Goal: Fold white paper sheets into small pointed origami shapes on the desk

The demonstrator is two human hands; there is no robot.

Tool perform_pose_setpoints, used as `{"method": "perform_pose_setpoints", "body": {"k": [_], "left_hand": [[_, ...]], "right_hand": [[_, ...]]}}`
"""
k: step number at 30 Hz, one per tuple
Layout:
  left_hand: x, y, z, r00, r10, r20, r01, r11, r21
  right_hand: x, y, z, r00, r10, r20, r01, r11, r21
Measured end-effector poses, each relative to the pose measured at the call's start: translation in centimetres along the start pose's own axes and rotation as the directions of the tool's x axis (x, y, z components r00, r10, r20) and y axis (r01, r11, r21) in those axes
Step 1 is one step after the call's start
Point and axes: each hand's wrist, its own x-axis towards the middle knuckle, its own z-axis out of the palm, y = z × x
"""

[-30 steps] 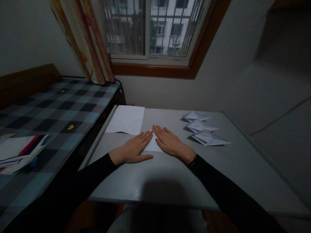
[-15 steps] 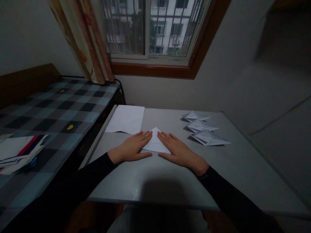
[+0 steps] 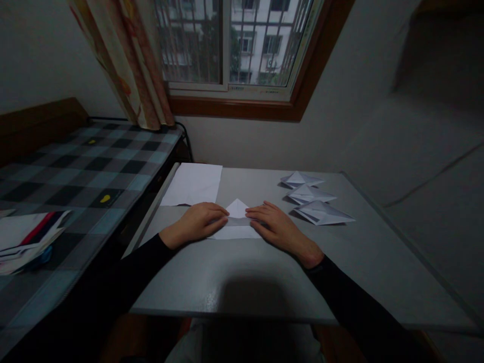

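Note:
A white sheet of folded paper (image 3: 237,232) lies on the table between my hands, with a pointed triangular top and a straight near edge. Its lower flap is partly lifted, and a shaded band runs across its middle. My left hand (image 3: 196,222) is closed on the left side of this paper, fingers bunched with the thumb below them. On the right side, my right hand (image 3: 282,229) grips the flap between thumb and fingers. Parts of the paper's left and right corners are hidden under the hands.
Three folded paper boats (image 3: 323,213) stand in a row on the right of the grey table (image 3: 181,282). At the back left lie flat white sheets (image 3: 192,184). A bed with a checked cover (image 3: 128,166) adjoins on the left, holding a pile of papers (image 3: 30,237). A window is behind.
My hands went from lying flat on the paper to closing on its sides. The lower flap has lifted, showing a band across the middle. The view shifted slightly.

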Motion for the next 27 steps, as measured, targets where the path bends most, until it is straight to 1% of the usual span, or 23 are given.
{"method": "perform_pose_setpoints", "body": {"k": [4, 6, 8, 10, 12, 16, 18, 21, 24, 27], "left_hand": [[0.0, -0.4, 0.4, 0.999, -0.033, -0.016, 0.033, 0.999, 0.013], [0.0, -0.6, 0.8, 0.999, -0.044, -0.024, 0.044, 0.999, 0.03], [0.0, -0.8, 1.1, 0.998, -0.041, -0.037, 0.043, 0.997, 0.058], [0.0, -0.8, 1.5, 0.999, -0.018, -0.04, 0.022, 0.995, 0.1], [0.0, -0.7, 1.8, 1.0, 0.017, -0.018, -0.014, 0.99, 0.138], [0.0, 0.0, 2.3, 0.999, 0.037, 0.039, -0.042, 0.991, 0.129], [-0.1, 0.3, 2.5, 0.997, 0.029, 0.068, -0.037, 0.992, 0.117], [-0.3, 0.7, 2.7, 0.989, 0.039, 0.145, -0.054, 0.994, 0.1], [-0.5, 0.9, 2.8, 0.977, 0.062, 0.203, -0.077, 0.995, 0.068], [-0.7, 1.0, 2.9, 0.978, 0.062, 0.199, -0.074, 0.996, 0.054]], "right_hand": [[0.2, 0.5, 0.7, 0.993, 0.079, -0.091, -0.071, 0.993, 0.094], [0.2, 0.6, 0.9, 0.988, 0.107, -0.108, -0.095, 0.989, 0.115], [0.3, 0.6, 1.0, 0.988, 0.106, -0.11, -0.093, 0.989, 0.116], [0.3, 0.5, 1.1, 0.989, 0.094, -0.112, -0.082, 0.991, 0.104], [0.4, 0.6, 1.3, 0.99, 0.084, -0.116, -0.075, 0.994, 0.08], [0.3, 0.4, 1.7, 0.988, 0.094, -0.123, -0.099, 0.995, -0.029], [0.2, 0.0, 1.9, 0.988, 0.104, -0.111, -0.115, 0.988, -0.099], [0.1, -1.3, 2.3, 0.992, 0.103, -0.078, -0.114, 0.981, -0.158], [-0.1, -2.3, 2.9, 0.997, 0.074, -0.016, -0.075, 0.987, -0.145], [-0.5, -2.5, 3.5, 0.998, 0.042, 0.046, -0.037, 0.993, -0.108]]}}
